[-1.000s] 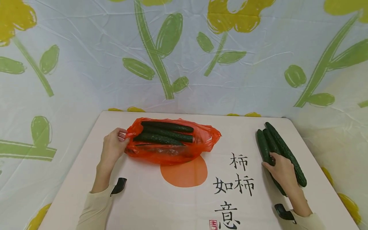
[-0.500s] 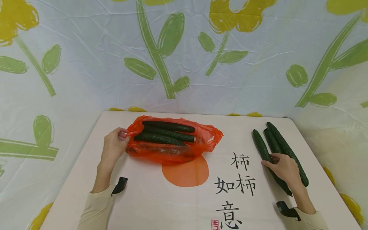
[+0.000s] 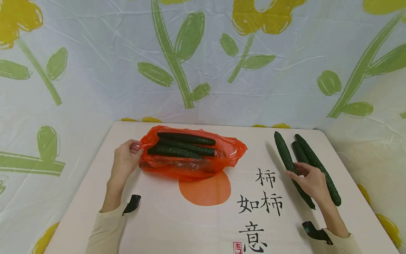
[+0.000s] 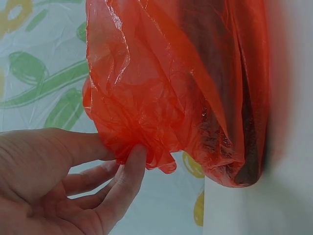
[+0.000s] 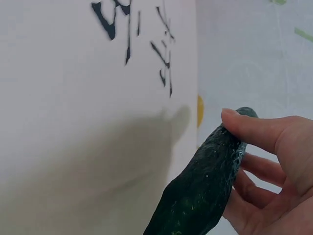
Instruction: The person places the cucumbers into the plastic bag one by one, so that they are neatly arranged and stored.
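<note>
My left hand [image 3: 125,158] pinches the gathered left end of a red plastic bag [image 3: 180,171] between thumb and fingers, seen close up in the left wrist view. Several dark green cucumbers [image 3: 187,141] lie side by side in the bag's opening, pointing left to right. On the right, my right hand [image 3: 312,181] grips a cucumber [image 3: 284,150] around its middle. That cucumber hangs above the table, its shadow falling apart from it in the right wrist view. Two more cucumbers [image 3: 317,162] lie together on the table, partly hidden behind the right hand.
A pale table [image 3: 177,229] bears a printed orange circle [image 3: 206,192] and black characters [image 3: 260,204]. Behind and at both sides hangs a white curtain [image 3: 108,70] with green and yellow flowers. Black wrist devices sit on both sleeves.
The right hand has separated one cucumber from the other two and lifted it, moving slightly up and left. The left hand keeps its pinch on the bag, nearly still.
</note>
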